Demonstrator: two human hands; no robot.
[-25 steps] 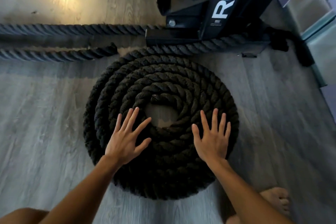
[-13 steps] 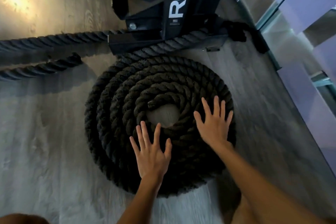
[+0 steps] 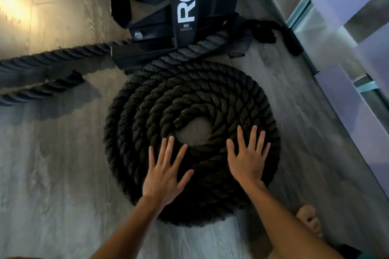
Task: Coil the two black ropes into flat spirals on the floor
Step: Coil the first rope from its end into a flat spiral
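From the head camera, a thick black rope lies wound into a flat spiral [image 3: 189,111] on the grey wood floor [image 3: 52,174], just near of a black rack base [image 3: 181,17]. It looks heavy and stiff, with a coarse twisted lay that should grip skin well, so it probably shifts best by pressing flat palms on the turns and turning the whole disc, or by hauling a single turn with both hands.

The left hand [image 3: 166,174] and right hand [image 3: 248,157] rest palm-down on the near turns, fingers spread apart and clamped on nothing. The spiral has about five tight turns, its blunt end [image 3: 181,122] curling into a small bare centre. The outer turn runs up under the rack base.

To the far left, the second rope [image 3: 52,57] lies stretched out uncoiled, with a loose end [image 3: 71,80] close beside it. A bare foot [image 3: 309,221] shows at near right.
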